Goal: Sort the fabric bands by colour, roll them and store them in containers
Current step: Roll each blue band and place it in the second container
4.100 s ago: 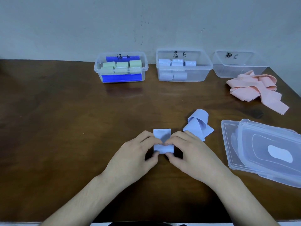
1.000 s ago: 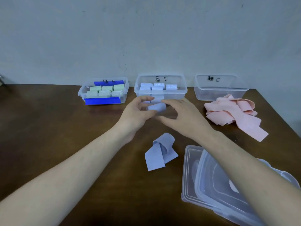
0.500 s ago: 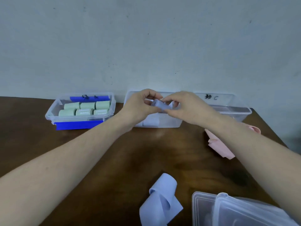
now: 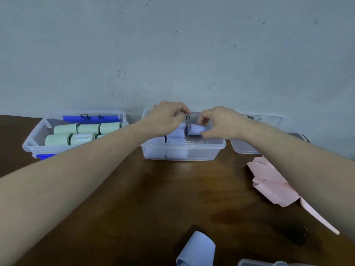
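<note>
1. My right hand pinches a blue roll between curled fingers above and thumb below, holding it over the open right part of the middle box.
2. My left hand hangs just left of that roll with its fingers curled down over the box; I cannot tell whether they hold anything.
3. Below my left fingers, more blue rolls sit packed in the left part of the same box, one marked with a number.
4. Well to the left of my left hand stands the left box, with green rolls lying in two rows inside it and blue clips on its long sides.
5. Beyond my right wrist, partly hidden by the forearm, is the right box.
6. Under my right forearm, nearer to me than the boxes, lies a loose pile of pink bands on the brown table.
7. Closest to me, below both hands, an unrolled blue band curls on the table, with a clear lid's corner just to its right.
</note>
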`<control>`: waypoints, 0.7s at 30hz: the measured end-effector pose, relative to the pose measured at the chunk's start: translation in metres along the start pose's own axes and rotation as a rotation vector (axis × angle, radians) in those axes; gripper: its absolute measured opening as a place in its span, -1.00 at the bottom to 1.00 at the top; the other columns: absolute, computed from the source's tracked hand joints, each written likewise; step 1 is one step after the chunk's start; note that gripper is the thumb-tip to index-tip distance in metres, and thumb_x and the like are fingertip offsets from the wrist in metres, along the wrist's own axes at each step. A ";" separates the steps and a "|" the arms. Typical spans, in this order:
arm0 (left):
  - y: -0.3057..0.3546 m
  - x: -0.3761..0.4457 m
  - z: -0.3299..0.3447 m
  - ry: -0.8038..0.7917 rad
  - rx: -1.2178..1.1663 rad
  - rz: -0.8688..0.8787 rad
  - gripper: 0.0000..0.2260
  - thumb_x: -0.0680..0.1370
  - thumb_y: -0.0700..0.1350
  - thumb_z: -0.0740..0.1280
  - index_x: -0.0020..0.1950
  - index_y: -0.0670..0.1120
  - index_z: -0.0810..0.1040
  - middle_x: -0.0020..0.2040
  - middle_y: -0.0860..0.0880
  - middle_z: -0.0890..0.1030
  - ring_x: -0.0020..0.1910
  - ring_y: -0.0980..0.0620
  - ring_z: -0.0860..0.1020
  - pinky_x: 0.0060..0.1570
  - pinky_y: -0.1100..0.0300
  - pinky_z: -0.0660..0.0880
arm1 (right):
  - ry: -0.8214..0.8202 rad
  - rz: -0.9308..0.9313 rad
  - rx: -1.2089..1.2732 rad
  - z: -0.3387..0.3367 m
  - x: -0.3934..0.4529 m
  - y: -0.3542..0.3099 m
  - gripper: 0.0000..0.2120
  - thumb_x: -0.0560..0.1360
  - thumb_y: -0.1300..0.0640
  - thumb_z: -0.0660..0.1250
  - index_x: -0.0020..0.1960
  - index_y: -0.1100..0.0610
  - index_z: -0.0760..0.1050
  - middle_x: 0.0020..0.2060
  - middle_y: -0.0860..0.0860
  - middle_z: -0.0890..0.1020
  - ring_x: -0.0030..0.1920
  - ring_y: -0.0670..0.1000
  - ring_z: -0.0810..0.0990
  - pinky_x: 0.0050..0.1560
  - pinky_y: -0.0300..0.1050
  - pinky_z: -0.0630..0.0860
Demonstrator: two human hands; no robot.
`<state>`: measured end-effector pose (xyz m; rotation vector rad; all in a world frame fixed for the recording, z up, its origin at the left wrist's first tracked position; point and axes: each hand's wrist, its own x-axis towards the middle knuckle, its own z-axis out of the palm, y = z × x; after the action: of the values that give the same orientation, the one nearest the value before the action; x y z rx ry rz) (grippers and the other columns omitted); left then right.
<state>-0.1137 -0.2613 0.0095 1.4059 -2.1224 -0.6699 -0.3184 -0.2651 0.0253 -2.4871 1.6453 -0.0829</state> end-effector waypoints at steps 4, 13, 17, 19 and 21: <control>-0.008 0.017 0.008 -0.191 0.458 0.113 -0.59 0.58 -0.23 0.11 0.31 0.11 0.53 0.23 0.11 0.56 0.35 0.04 0.28 0.29 0.06 0.13 | -0.063 -0.025 -0.192 0.017 0.013 0.001 -0.68 0.43 -0.02 0.42 0.18 -0.06 0.55 0.01 -0.07 0.62 0.11 0.00 0.48 -0.07 -0.11 0.41; -0.023 0.035 0.022 -0.284 0.819 0.214 -0.51 0.57 -0.20 0.10 0.45 0.18 0.40 0.29 0.16 0.51 0.33 0.00 0.28 0.25 0.00 0.21 | -0.038 -0.054 -0.352 0.028 0.023 -0.004 -0.75 0.49 -0.04 0.34 0.17 -0.10 0.53 -0.02 -0.04 0.58 0.12 0.04 0.49 -0.07 -0.11 0.28; -0.026 0.035 0.024 -0.262 0.829 0.235 -0.53 0.54 -0.20 0.11 0.38 0.17 0.44 0.23 0.16 0.54 0.25 0.00 0.32 0.20 0.00 0.24 | -0.035 -0.075 -0.408 0.032 0.026 -0.003 -0.80 0.50 -0.07 0.30 0.11 -0.10 0.52 -0.08 -0.08 0.58 0.09 0.04 0.47 -0.01 -0.10 0.27; -0.026 0.033 0.025 -0.257 0.843 0.251 -0.55 0.55 -0.18 0.11 0.37 0.17 0.44 0.24 0.17 0.53 0.25 0.00 0.33 0.18 0.02 0.24 | -0.037 -0.097 -0.417 0.034 0.027 -0.002 -0.86 0.50 -0.09 0.28 0.04 -0.12 0.51 -0.08 -0.11 0.60 0.02 0.02 0.43 -0.01 -0.09 0.25; -0.025 0.033 0.026 -0.269 0.847 0.253 -0.58 0.57 -0.17 0.11 0.36 0.16 0.45 0.24 0.16 0.53 0.24 0.00 0.33 0.16 0.02 0.23 | -0.038 -0.113 -0.434 0.034 0.026 -0.002 -0.88 0.51 -0.10 0.28 0.02 -0.12 0.50 -0.05 -0.11 0.62 -0.04 0.00 0.36 -0.02 -0.10 0.23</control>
<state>-0.1241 -0.2972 -0.0216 1.4293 -2.9183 0.2023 -0.3021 -0.2854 -0.0086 -2.8688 1.6508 0.3425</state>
